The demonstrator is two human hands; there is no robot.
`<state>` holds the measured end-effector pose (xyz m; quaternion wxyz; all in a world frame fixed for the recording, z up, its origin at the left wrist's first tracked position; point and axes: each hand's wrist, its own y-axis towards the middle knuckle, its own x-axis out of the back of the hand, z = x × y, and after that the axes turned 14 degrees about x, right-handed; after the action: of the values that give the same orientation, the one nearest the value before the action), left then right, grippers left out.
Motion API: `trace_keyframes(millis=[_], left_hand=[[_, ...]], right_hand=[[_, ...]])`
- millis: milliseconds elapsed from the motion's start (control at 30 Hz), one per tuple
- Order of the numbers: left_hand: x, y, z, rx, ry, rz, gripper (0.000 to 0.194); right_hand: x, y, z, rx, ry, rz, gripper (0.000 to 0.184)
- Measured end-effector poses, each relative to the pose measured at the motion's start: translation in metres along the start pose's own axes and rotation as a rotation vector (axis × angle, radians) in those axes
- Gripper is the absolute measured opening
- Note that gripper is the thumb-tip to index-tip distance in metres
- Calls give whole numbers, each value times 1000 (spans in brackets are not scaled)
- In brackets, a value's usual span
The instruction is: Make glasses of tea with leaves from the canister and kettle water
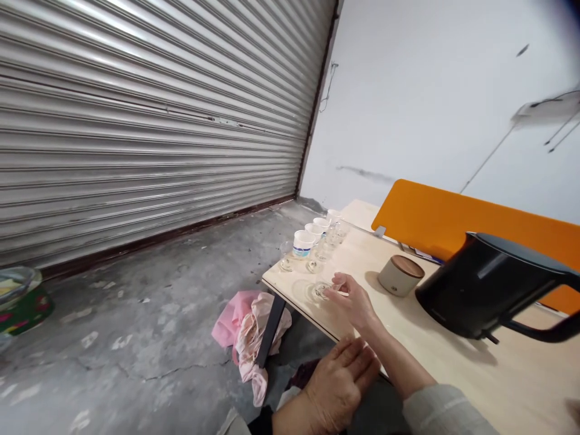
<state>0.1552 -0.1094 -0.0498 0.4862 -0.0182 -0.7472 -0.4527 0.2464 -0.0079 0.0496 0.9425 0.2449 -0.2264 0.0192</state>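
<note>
My right hand (pixel 351 299) reaches over the pale wooden table (pixel 444 374), thumb and fingers closed on a small clear glass cup (pixel 321 292) close to the table's left edge. Below it my left hand (pixel 338 383) is at the front edge beside my right forearm, fingers stretched out together and holding nothing visible. Beyond the cup, several other clear glass cups (pixel 313 264) stand at the table's end. White paper cups with a blue band (pixel 302 243) are lined up alongside them.
A black electric kettle (pixel 484 290) and a beige canister with a wooden lid (pixel 401 276) stand to the right. An orange divider panel (pixel 453 211) runs behind them. Pink cloth (pixel 254 326) hangs by the dark table leg (pixel 270 329). A metal roller shutter (pixel 158 133) is at left.
</note>
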Motion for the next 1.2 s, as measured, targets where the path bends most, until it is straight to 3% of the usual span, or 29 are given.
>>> trace_keyframes(millis=[200, 333, 600, 1200], left_hand=[[-5, 2, 1, -3, -14, -108, 39], [-5, 3, 1, 0, -24, -107, 33], [-12, 3, 3, -10, -93, -102, 22], [-15, 4, 2, -17, -135, -114, 19]], right_hand=[[-30, 19, -4, 18, -33, 6, 50], [-39, 24, -4, 36, -7, 18, 46], [-47, 25, -1, 28, 57, 13, 43], [-49, 22, 7, -9, 35, 27, 38]])
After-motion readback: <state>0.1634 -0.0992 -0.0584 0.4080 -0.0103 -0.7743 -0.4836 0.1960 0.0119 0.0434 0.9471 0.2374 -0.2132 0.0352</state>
